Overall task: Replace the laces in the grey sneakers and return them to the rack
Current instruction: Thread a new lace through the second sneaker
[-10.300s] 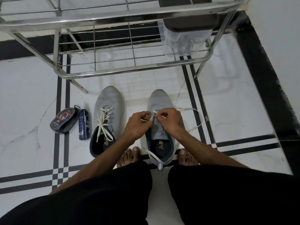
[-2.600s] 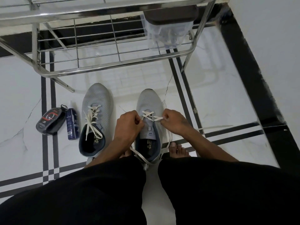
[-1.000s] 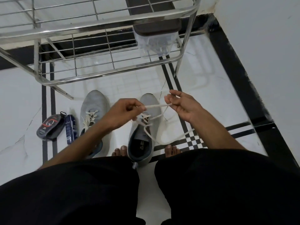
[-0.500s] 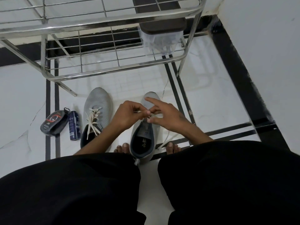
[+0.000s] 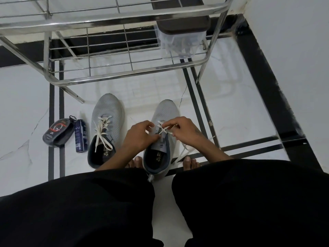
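White marble floor (image 5: pixel 21 97) with black inlay stripes meets a plain white wall (image 5: pixel 293 41).

sneakers (image 5: pixel 106 125) before rack (image 5: pixel 124 72); can (image 5: pixel 81 136) left of sneakers

The rack (image 5: pixel 124 20) is bright polished metal tube and wire, shiny enough to catch the light. Under it the floor (image 5: pixel 21 107) is glossy white marble with faint veins and black inlaid strips. Both grey sneakers (image 5: pixel 108 113) have a matt knitted mesh upper; their laces (image 5: pixel 101 129) are flat, off-white woven cloth. The small can (image 5: pixel 81 136) looks smooth and glossy. The trousers (image 5: pixel 71 202) are matt black cloth.
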A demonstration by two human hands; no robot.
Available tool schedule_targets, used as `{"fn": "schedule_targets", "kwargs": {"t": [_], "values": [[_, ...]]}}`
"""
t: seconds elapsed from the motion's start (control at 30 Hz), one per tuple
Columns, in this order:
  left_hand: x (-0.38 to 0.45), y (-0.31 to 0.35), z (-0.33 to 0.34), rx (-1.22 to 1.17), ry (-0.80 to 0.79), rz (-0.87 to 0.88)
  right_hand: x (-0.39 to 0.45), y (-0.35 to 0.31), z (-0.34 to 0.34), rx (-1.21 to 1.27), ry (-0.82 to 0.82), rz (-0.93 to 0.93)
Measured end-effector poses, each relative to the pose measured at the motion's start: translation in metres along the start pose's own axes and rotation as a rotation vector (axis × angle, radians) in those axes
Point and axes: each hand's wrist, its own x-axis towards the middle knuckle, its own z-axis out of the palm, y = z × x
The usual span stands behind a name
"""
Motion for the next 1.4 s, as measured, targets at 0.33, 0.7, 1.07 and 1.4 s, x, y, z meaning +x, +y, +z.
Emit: {"fn": "schedule_targets", "kwargs": {"t": [0.33, 0.7, 1.07, 1.4], "values": [[0.001, -0.013, 0.015, -0.303, -0.029, -0.070, 0.016, 0.007, 0.031, -0.047, 0.073, -0.032], [-0.002, -0.014, 0.020, -0.490, -0.022, -0.101, 0.016, 0.024, 0.042, 0.394, 0.250, 0.111], [-0.001, -0.011, 0.025, -0.692, -0.040, -0.132, 0.017, 0.019, 0.056, 0.295, 0.372, 0.195], [0.006, -0.022, 0.041, -0.473, 0.082, -0.052, 0.017, 0.026, 0.052, 0.270, 0.235, 0.280]]}}
